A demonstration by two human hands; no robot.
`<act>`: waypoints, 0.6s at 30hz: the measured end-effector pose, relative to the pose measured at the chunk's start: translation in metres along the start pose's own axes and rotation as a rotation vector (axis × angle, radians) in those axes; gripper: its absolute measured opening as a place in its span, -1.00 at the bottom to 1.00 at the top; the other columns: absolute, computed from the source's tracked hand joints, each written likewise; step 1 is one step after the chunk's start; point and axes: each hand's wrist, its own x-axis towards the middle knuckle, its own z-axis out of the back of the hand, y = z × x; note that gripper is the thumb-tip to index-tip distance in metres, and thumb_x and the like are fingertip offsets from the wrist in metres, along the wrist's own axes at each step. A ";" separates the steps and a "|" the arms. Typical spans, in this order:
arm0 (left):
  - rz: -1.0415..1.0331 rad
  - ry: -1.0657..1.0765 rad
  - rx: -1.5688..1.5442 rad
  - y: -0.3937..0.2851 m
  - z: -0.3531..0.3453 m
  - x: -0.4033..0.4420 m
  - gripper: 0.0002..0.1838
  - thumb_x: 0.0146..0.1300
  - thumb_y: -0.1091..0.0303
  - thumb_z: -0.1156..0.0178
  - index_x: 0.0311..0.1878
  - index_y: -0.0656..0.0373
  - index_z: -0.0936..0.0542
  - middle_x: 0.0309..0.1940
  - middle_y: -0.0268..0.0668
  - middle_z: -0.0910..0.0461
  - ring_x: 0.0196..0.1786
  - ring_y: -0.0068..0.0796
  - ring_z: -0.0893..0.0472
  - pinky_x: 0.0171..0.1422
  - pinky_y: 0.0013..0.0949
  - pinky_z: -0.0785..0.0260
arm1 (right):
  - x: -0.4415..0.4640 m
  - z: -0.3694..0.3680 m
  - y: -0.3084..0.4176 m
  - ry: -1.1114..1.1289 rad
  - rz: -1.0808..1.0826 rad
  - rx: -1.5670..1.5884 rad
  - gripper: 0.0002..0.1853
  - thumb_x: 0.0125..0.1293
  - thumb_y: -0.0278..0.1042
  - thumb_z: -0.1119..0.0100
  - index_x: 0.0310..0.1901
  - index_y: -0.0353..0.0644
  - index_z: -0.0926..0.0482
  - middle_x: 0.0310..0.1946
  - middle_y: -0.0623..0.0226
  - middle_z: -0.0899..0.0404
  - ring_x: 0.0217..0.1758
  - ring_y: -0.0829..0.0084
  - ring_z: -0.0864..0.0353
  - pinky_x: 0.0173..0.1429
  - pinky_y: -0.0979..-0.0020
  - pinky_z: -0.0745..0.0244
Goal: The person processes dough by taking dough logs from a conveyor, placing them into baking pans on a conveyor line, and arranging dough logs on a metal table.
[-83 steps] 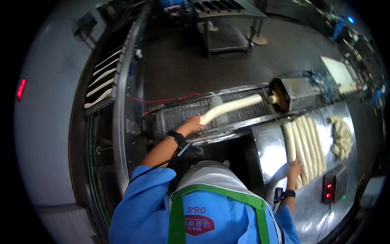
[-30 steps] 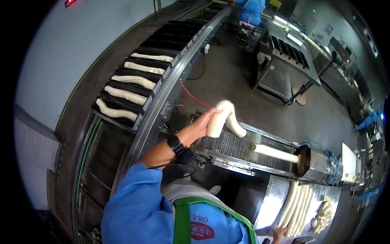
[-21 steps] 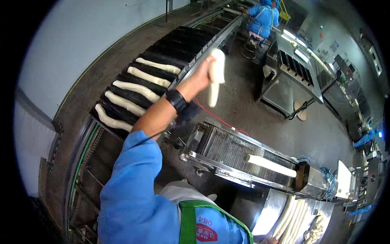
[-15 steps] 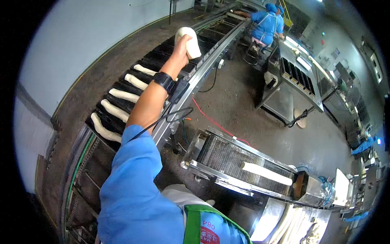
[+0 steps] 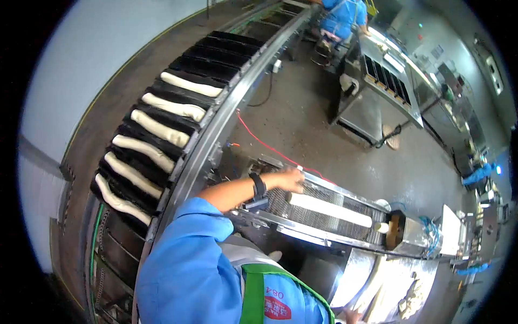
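My left hand (image 5: 291, 180) is over the mesh conveyor, just beyond the near end of a pale dough roll (image 5: 330, 209). Its fingers are loosely apart, slightly blurred, with nothing held. A short dough piece (image 5: 382, 227) emerges from the machine outlet behind that roll. At the bottom edge, my right hand (image 5: 353, 315) is beside the lower ends of long dough rolls (image 5: 372, 286) on the steel table (image 5: 348, 275); its fingers are too small and blurred to read. On the left line, several black trays each hold one dough strip (image 5: 154, 127).
Black trays without dough (image 5: 224, 51) continue up the left line, bounded by a metal rail (image 5: 216, 116). A bunched dough heap (image 5: 413, 297) lies on the steel table. A co-worker (image 5: 342, 19) is at the top. Farther back, a table (image 5: 415, 110) bears black trays. A red cord (image 5: 264, 143) crosses the floor.
My left hand carried a folded dough roll to the tray line, let it go and came back over the conveyor. One more tray now holds dough. The belt's roll has advanced left, with another piece behind.
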 end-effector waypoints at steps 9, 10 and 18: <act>0.211 0.099 0.101 -0.034 -0.024 -0.034 -0.56 -0.28 0.18 -0.22 -0.31 0.27 -0.50 -0.48 -0.13 -0.52 -0.37 -0.24 -0.54 -0.29 -0.21 -0.37 | 0.011 -0.047 -0.050 -0.266 0.317 -0.258 0.07 -0.40 0.02 -0.32 0.17 -0.35 0.00 0.05 -0.20 -0.14 0.12 -0.25 -0.03 0.24 0.05 0.07; 0.307 0.227 -0.192 -0.031 -0.012 -0.028 -0.59 -0.21 0.17 -0.18 -0.29 0.28 -0.51 -0.47 -0.14 -0.53 -0.39 -0.33 -0.53 -0.34 -0.36 -0.38 | 0.011 -0.044 -0.048 -0.241 0.212 -0.160 0.01 -0.36 0.00 -0.31 0.15 -0.32 -0.06 0.04 -0.21 -0.15 0.07 -0.24 -0.09 0.20 0.04 0.02; 0.064 -0.558 -1.634 -0.105 0.101 -0.052 -0.61 0.02 0.19 -0.07 -0.11 0.22 -0.37 -0.38 -0.26 -0.46 -0.36 -0.54 -0.48 -0.36 -0.50 -0.38 | 0.005 -0.002 0.006 -0.058 0.034 0.084 -0.12 -0.28 0.03 -0.27 0.09 -0.28 -0.18 -0.01 -0.14 -0.22 -0.02 -0.12 -0.24 0.10 0.07 -0.12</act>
